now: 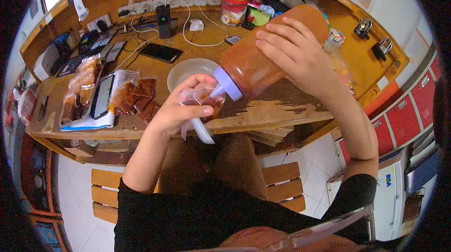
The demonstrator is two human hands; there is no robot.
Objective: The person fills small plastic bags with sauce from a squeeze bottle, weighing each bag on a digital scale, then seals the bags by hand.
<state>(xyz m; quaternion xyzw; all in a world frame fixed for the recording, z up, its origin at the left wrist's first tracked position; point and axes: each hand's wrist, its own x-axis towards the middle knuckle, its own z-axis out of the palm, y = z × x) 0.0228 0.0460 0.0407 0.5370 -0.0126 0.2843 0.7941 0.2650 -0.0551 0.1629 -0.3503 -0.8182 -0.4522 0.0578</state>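
Observation:
My right hand (pixel 293 52) is wrapped round a large squeeze bottle (pixel 256 62) of orange-brown sauce, tilted with its purple cap (pixel 228 84) pointing down to the left. The nozzle sits at the mouth of a small clear plastic bag (pixel 217 106), which has some reddish-brown sauce inside. My left hand (pixel 181 104) pinches this bag, and a bundle of clear plastic strips or bags (pixel 202 131) hangs below the fingers. Behind the left hand stands a pale round bowl (pixel 181 70), partly covered by the hand.
Filled sauce packets (pixel 136 95) lie on the desk at left, beside a phone (pixel 104 95) on a plastic-wrapped pack. Another black phone (pixel 161 52), cables and a row of sockets (pixel 174 2) are behind. Padlocks (pixel 382 49) rest at far right.

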